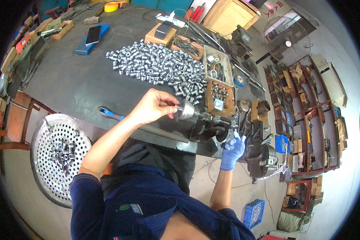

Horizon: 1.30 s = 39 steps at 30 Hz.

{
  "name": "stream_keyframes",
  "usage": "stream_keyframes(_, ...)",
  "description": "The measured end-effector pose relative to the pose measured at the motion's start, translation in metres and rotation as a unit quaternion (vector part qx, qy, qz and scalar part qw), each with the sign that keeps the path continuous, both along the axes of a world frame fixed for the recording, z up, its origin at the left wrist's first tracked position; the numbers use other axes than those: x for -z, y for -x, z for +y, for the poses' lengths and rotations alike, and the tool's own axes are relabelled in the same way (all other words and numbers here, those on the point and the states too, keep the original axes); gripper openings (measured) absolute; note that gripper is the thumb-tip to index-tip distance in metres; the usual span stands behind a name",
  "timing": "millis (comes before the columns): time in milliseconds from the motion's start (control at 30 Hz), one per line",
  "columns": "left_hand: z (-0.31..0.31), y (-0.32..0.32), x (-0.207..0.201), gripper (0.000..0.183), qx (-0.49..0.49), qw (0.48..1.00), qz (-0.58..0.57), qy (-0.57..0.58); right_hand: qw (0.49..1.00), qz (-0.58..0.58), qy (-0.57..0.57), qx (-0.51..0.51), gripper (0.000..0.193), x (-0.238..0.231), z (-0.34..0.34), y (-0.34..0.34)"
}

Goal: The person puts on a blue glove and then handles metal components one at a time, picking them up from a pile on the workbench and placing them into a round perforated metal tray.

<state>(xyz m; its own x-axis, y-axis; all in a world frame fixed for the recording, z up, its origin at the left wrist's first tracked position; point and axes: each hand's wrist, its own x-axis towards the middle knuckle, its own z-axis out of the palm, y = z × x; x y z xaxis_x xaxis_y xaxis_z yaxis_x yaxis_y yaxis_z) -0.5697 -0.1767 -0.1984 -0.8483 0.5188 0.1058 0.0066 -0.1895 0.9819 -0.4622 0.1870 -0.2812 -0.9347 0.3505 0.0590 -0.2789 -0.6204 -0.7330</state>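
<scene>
From here, L hand (156,107) has fingertips clamped on sm dark pc (179,108) at silver chuck (187,110); blue-gloved R hand (234,149) nr machine's (206,117) R end, can't tell its grip; steel pcs (156,64) heaped behind

- Open bench (84,94) stretches left of the pile of metal parts (160,66), as far as the blue case (82,49) under the phone (93,35).
- The blue-handled tool (111,114) obstructs a low pass near the bench's front edge.
- Beyond the left hand (158,106), the pile blocks a level path.
- The parts box (209,95) crowds the metal fixture's (204,116) far side.
- Right of the right hand (234,149), a dark machine (262,159) bars sideways movement.
</scene>
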Motion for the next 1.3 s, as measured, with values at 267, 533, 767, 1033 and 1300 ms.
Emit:
stream_keyframes(267,0.001,0.0,-0.002,0.019,0.008,0.999,0.035,0.019,0.994,0.072,-0.005,-0.082,0.053,-0.052,0.003,-0.004)
stream_keyframes(533,0.007,-0.003,0.007,0.021,-0.036,0.989,0.14,0.017,0.975,0.114,0.097,-0.166,0.056,-0.064,0.035,0.094)
stream_keyframes(767,0.009,-0.002,0.01,0.021,-0.027,0.995,0.091,0.005,0.99,-0.073,-0.102,0.065,0.042,0.01,0.024,0.101)
stream_keyframes(1033,0.011,0.001,0.009,0.017,-0.003,1.0,0.016,-0.021,0.991,-0.116,0.029,0.055,0.026,0.008,-0.002,0.045)
stream_keyframes(1300,0.011,-0.002,0.0,0.022,-0.012,0.999,-0.017,0.04,0.978,-0.118,-0.15,0.088,0.035,-0.026,0.008,0.107)
